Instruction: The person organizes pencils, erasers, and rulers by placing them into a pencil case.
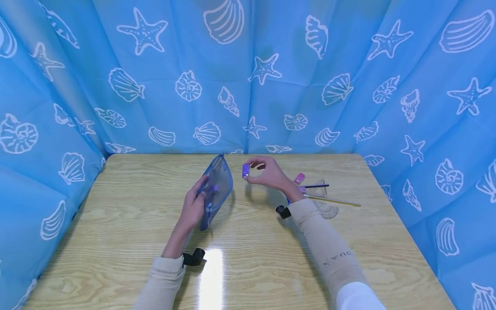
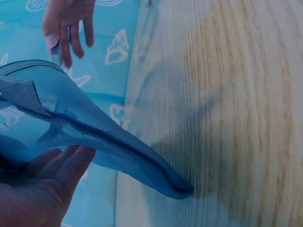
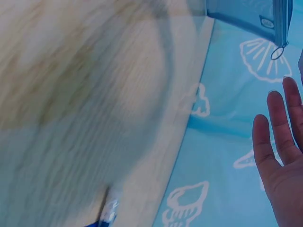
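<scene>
My left hand (image 1: 192, 206) grips a blue mesh zip pouch (image 1: 226, 189) by its left side, tilted above the table with its mouth spread. A small purple thing (image 1: 215, 188) shows within the pouch. Between thumb and fingertips, my right hand (image 1: 271, 174) pinches a small purple wrapped block (image 1: 246, 171), just right of the pouch's mouth. Seen from the left wrist, the pouch (image 2: 85, 113) lies over my left fingers, and the right hand (image 2: 71, 23) is beyond it. In the right wrist view the block is out of sight.
On the wooden table (image 1: 116, 224), right of my right wrist, lie a pink wrapped block (image 1: 299, 178), a dark pencil (image 1: 315, 186), a yellow pencil (image 1: 337, 201), a clear protractor (image 1: 328, 211) and a clear set square (image 1: 321, 192). A blue shell-print curtain (image 1: 248, 103) hangs behind.
</scene>
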`<state>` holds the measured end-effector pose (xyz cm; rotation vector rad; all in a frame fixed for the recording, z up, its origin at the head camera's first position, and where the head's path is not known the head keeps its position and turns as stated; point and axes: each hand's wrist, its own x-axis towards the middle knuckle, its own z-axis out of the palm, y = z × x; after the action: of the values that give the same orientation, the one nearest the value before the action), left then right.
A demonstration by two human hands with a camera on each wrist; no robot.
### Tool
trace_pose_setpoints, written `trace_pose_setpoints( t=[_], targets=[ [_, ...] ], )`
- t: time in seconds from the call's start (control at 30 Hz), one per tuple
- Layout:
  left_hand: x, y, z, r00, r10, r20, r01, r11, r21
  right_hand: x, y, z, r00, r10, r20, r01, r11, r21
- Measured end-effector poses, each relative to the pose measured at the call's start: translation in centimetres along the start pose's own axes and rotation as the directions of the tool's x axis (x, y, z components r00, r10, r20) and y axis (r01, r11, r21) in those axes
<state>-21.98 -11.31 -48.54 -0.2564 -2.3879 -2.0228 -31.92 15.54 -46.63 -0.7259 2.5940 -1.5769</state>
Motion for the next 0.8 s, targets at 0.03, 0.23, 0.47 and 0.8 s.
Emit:
trace_pose_setpoints(
  t=[0.03,0.23,0.47,0.8],
  targets=[
    [0.0,0.0,0.0,1.000,0.005,0.002,-0.005,1.000,-0.003,0.1,-0.1,0.2,1.000,-0.006,0.000,0.006,1.000,0.000],
    [0.1,-0.2,0.2,0.999,0.048,-0.002,-0.048,0.999,-0.019,1.1,-0.7,0.8,0.998,-0.055,0.018,0.055,0.998,0.005],
    [0.1,-0.3,0.4,0.999,0.048,-0.010,-0.048,0.998,-0.029,1.9,-1.6,1.2,0.998,-0.033,0.052,0.036,0.998,-0.054],
    [0.0,-0.6,0.4,0.999,0.033,-0.037,-0.035,0.999,-0.039,3.0,-2.0,2.1,0.993,-0.045,0.109,0.058,0.991,-0.120]
  ],
)
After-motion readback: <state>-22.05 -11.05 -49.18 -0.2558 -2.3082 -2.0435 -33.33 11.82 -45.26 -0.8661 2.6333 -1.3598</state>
